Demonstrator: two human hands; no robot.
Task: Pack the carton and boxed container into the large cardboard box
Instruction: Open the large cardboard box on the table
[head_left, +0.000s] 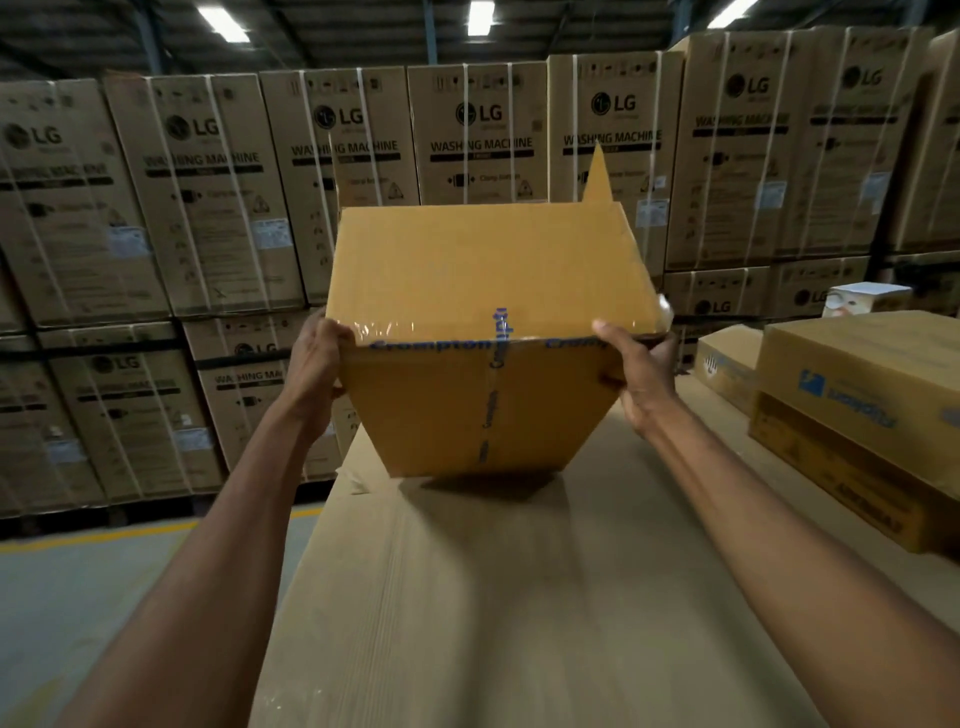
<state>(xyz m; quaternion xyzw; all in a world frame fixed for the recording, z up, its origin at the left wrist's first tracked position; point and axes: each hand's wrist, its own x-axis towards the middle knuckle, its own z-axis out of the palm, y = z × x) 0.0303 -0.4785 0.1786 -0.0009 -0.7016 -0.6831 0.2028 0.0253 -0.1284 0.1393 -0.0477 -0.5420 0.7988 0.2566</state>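
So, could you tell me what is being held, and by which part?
The large cardboard box, tilted: the left hand grips the left end of its taped edge, the right hand the right end.

Both arms reach forward and up, coming in from the lower corners of the view and drawing closer together toward the hands. The left forearm (218, 519) and right forearm (779, 519) are bare and nearly straight. The left hand (317, 364) grips the left side of a tilted cardboard box (483, 270), its back turned to the camera and its fingers curled round the taped edge. The right hand (641, 379) grips the opposite side at about the same height. Its thumb (605, 331) lies along the near taped edge, and its fingers are hidden behind the box wall. Both wrists bend slightly inward.
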